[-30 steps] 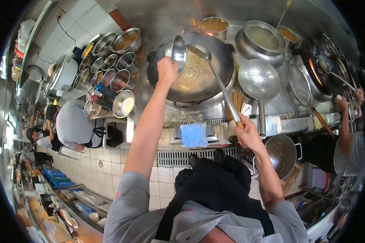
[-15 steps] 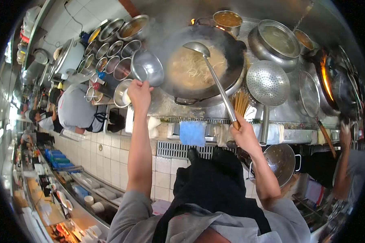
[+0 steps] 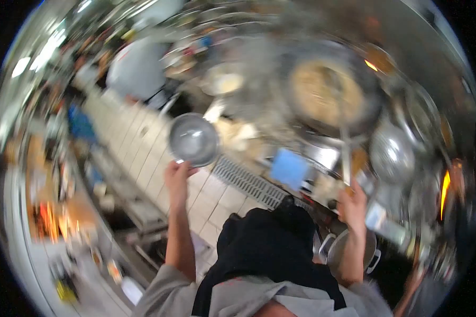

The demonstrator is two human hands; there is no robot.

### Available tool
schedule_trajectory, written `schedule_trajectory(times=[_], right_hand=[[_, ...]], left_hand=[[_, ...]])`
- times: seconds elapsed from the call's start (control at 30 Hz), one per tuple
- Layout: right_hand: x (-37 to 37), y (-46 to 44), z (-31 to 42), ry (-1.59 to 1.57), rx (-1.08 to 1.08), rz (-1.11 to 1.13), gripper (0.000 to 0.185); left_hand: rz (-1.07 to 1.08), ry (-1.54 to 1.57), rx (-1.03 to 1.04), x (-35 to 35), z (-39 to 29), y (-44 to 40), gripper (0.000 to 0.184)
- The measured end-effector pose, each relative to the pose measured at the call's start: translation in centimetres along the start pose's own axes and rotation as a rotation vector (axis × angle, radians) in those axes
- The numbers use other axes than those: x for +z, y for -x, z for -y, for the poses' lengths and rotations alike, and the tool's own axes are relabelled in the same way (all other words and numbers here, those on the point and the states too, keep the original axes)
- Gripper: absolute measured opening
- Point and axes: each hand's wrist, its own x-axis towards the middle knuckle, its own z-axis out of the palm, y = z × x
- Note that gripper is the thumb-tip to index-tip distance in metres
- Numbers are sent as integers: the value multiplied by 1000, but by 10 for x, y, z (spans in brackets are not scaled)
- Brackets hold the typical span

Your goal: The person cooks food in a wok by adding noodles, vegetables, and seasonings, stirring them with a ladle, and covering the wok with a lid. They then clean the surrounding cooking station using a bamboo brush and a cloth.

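My left hand [image 3: 177, 180] is closed on the rim of a shiny metal bowl [image 3: 194, 141], held out over the tiled floor in front of the stove. The bowl looks empty, though motion blurs the view. My right hand [image 3: 353, 203] grips the lower end of a ladle [image 3: 346, 161]. The ladle's long handle reaches up to a dark wok [image 3: 373, 100], and its head is smeared in the broth. Pale broth with noodles [image 3: 322, 95] fills the wok, and steam drifts beside it.
A blue cloth [image 3: 289, 167] lies on the stove's front edge. Right of the wok is a perforated strainer [image 3: 391, 153], with a flame [image 3: 445, 193] beyond. A two-handled pot [image 3: 349, 251] stands below my right arm. Another person in grey [image 3: 137, 68] bends at upper left; a counter [image 3: 92, 227] runs along the left.
My view has swung left. My left hand has drawn the bowl back from beside the wok to over the floor. The ladle, held above the broth before, now reaches into the wok.
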Motion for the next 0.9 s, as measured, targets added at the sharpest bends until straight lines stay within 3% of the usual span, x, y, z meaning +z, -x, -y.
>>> schedule_trajectory(times=[0.1, 0.13, 0.2, 0.27, 0.3, 0.4, 0.47, 0.53, 0.6, 0.67, 0.77, 0.9], right_hand=[[7, -26, -21, -203, -70, -78, 53], [12, -23, -15, 113, -107, -43, 55], [15, -42, -33, 130, -147, -40, 54], [43, -23, -14, -67, -54, -59, 53], [47, -24, -16, 48, -63, -56, 54], [35, -59, -49, 221, -81, -105, 53], [7, -109, -88, 112, -103, -191, 34], [63, -56, -49, 88, -148, -285, 14], [93, -5, -5, 360, -59, -182, 25], [100, -3, -5, 294, -109, -134, 21], [96, -29, -16, 302, -109, -138, 15], [125, -19, -13, 331, -96, -140, 13]], left_hand=[[-140, 92, -125, -67, 32, 18, 11], [-195, 195, -152, -89, 37, 25, 10], [-330, 285, -198, -142, 59, 37, 10], [-519, 397, -203, -205, 74, 62, 9], [-587, 454, -195, -232, 79, 68, 9], [-954, 585, -67, -344, 113, 101, 4], [-1238, 545, 60, -415, 113, 130, 5], [-1465, 572, 255, -498, 107, 164, 6], [-1700, 451, 324, -612, 136, 212, 7], [-1916, 479, 354, -675, 115, 254, 7], [-1966, 590, 314, -773, 134, 318, 19], [-1965, 714, 346, -821, 139, 345, 30]])
